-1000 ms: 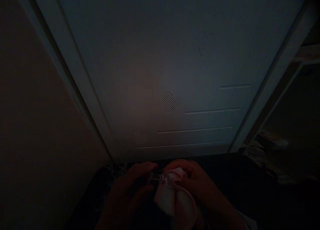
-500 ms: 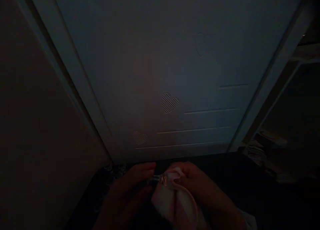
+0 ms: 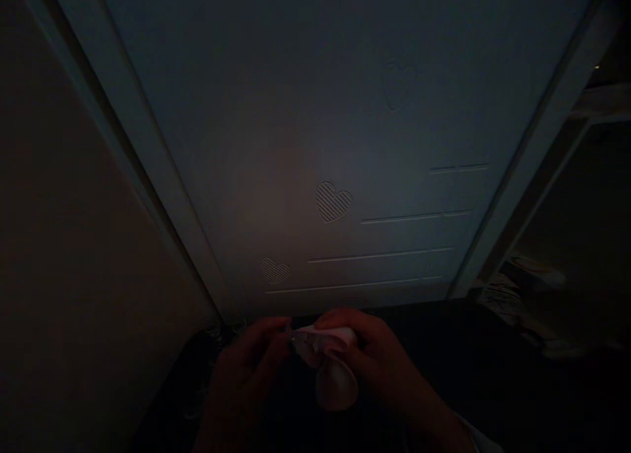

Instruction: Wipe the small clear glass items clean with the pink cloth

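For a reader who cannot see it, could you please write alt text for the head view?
In very dim light, the left hand and right hand together hold a pale pink cloth and a small shiny piece, too dark to identify. Behind them stands a pale panel with striped hearts and thin lines.

Small clear glossy item point(image 3: 303, 340) pinched between both hands' fingertips, too dark to identify. Pale pink-white cloth point(image 3: 336, 382) bunched against it, hanging below right-hand fingers, rounded fold at its lower end.
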The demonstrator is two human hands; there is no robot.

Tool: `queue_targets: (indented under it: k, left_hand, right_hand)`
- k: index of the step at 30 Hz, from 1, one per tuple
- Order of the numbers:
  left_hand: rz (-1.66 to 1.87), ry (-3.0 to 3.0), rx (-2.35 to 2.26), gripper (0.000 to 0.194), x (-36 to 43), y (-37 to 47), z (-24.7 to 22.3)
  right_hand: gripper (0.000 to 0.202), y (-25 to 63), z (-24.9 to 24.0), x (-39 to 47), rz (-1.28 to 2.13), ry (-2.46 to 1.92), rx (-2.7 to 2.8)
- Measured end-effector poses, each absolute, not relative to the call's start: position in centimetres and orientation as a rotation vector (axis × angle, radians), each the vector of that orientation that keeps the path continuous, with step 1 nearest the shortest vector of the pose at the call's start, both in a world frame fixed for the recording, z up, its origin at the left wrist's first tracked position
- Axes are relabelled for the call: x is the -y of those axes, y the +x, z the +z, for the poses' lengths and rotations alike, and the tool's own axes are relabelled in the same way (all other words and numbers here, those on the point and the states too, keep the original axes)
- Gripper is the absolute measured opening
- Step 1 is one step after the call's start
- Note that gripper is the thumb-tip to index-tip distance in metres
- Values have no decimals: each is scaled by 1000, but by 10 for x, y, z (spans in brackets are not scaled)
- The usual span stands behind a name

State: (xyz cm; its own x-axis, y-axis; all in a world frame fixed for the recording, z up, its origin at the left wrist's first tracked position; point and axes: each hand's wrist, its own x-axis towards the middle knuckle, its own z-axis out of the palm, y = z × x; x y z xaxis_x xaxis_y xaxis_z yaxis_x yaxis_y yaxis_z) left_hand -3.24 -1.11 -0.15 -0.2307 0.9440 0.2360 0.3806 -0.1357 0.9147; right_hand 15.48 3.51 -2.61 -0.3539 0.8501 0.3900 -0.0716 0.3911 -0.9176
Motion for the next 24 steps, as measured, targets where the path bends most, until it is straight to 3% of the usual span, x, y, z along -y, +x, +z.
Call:
queue_targets:
  k: [5, 24]
  left_hand:
    - [1297, 1438, -1594, 24, 10, -35, 1]
    - [1236, 1479, -1373, 22, 18, -48, -7]
  right_hand:
    - [22, 156, -22, -34, 1145, -741, 1718]
    - [28, 158, -29, -39, 1660, -756, 1469]
